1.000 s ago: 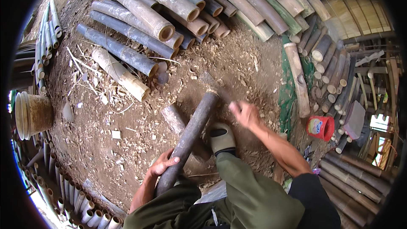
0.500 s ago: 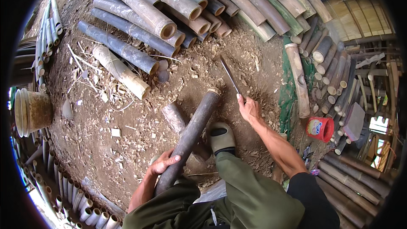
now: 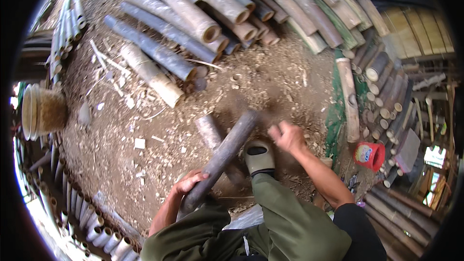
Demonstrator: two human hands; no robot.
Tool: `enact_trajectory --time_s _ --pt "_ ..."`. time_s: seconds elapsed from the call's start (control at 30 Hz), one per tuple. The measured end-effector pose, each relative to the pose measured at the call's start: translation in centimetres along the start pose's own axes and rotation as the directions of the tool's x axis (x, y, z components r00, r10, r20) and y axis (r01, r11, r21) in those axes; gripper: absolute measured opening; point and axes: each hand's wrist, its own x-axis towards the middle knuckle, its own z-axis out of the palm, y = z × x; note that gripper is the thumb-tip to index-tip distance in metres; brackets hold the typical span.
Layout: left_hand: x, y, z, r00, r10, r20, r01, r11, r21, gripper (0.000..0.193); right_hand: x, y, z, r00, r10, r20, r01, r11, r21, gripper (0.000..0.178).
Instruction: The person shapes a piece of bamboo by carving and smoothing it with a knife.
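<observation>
My left hand (image 3: pixel 191 181) is wrapped around the near part of a dark bamboo pole (image 3: pixel 223 153), which slants up and away from my lap. Under the pole's middle lies a shorter, paler bamboo piece (image 3: pixel 208 129) on the ground, crossing it. My right hand (image 3: pixel 289 138) is closed in a fist to the right of the pole's far end. It holds a long-bladed knife, plain in the earlier frame; the blade is now smeared by motion near that end. My clog-shod foot (image 3: pixel 259 157) rests just right of the pole.
Stacked bamboo poles (image 3: pixel 217 0) lie across the far side, with a peeled pale piece (image 3: pixel 151 75) nearer. Wood chips (image 3: pixel 140 143) litter the dirt floor. A dirty bucket (image 3: pixel 46 112) stands left; a red pail (image 3: pixel 369 156) stands right, beside green netting (image 3: pixel 334 116) and more bamboo.
My right hand has swung toward the pole's far end, and the knife blade has blurred. My left hand keeps its hold. The whole view has shifted slightly.
</observation>
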Motion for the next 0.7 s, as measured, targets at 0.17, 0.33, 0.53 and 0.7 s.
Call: enact_trajectory --time_s 0.17,0.33,0.53,0.7 --pt "-4.6 0.3 0.1 0.99 0.078 -0.12 -0.059 0.987 0.15 0.082 0.9 0.7 -1.1 0.869 0.47 -0.155 -0.468 0.882 0.052 0.057" --pt "-12.0 -2.0 -0.3 0.886 0.192 -0.423 -0.081 0.961 0.266 0.089 -1.0 -0.5 2.5 0.93 0.239 -0.279 -0.308 0.921 -0.24 0.089" --pt "-19.2 -8.6 1.2 0.68 0.169 -0.714 -0.192 0.98 0.049 0.09 -5.6 -16.1 7.0 0.901 -0.154 0.404 0.182 0.983 -0.03 0.123" --pt "-19.2 -12.0 1.4 0.585 0.23 -0.778 -0.233 0.966 0.11 0.089 -2.3 -16.9 9.3 0.848 -0.465 0.255 0.489 0.871 -0.037 0.118"
